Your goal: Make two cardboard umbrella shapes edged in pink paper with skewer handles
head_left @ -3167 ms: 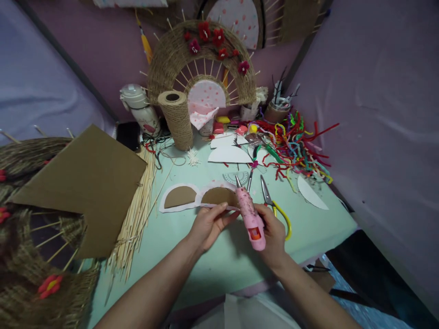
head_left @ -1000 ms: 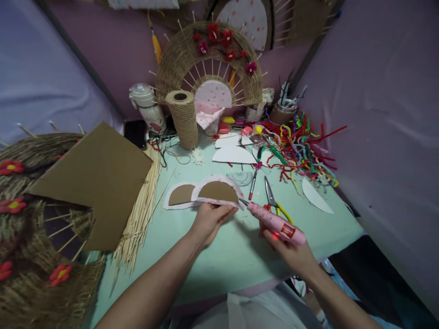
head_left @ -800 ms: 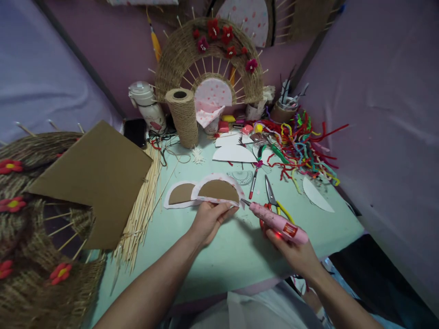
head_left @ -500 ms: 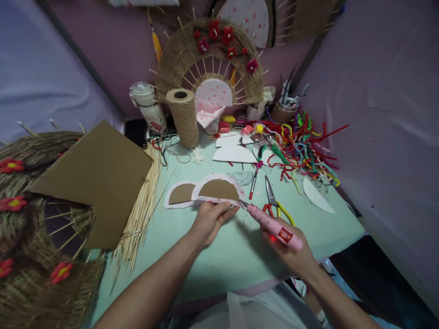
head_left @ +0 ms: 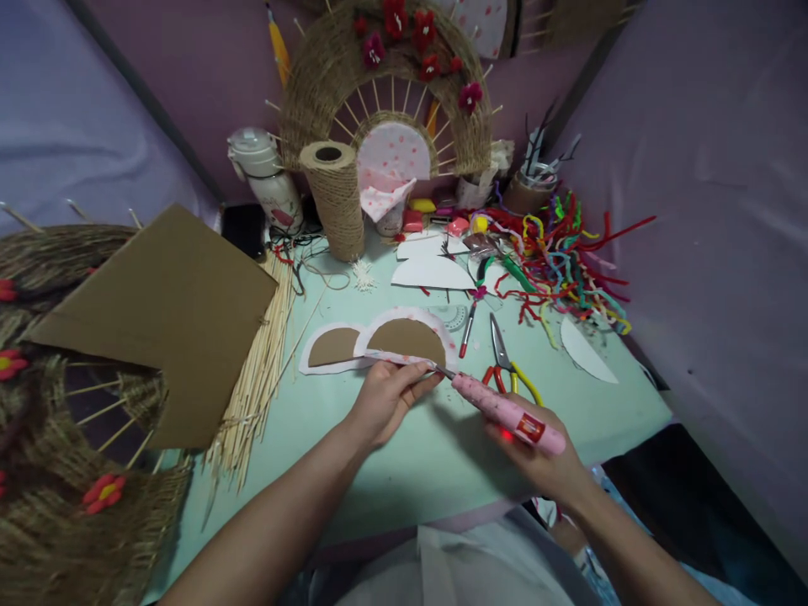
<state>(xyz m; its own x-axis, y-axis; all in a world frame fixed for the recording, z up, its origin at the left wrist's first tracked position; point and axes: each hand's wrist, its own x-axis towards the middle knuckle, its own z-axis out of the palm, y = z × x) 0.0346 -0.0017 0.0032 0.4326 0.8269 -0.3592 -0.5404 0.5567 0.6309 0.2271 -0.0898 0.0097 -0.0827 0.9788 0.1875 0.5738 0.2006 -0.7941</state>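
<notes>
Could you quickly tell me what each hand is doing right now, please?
Left hand: closed on the edge of the spotted half-round piece.
Right hand: closed around the pink glue gun.

L hand (head_left: pixel 382 406) pinched w/ thumb (head_left: pixel 410 371) on top, R hand (head_left: pixel 548 473) curled in grip, both arms (head_left: pixel 284 498) angled fwd

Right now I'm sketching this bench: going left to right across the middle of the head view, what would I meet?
Cardboard sheet → bundle of sticks → dotted-edged brown half-disc in the left hand → pink glue gun in the right hand → loose white half-disc.
</notes>
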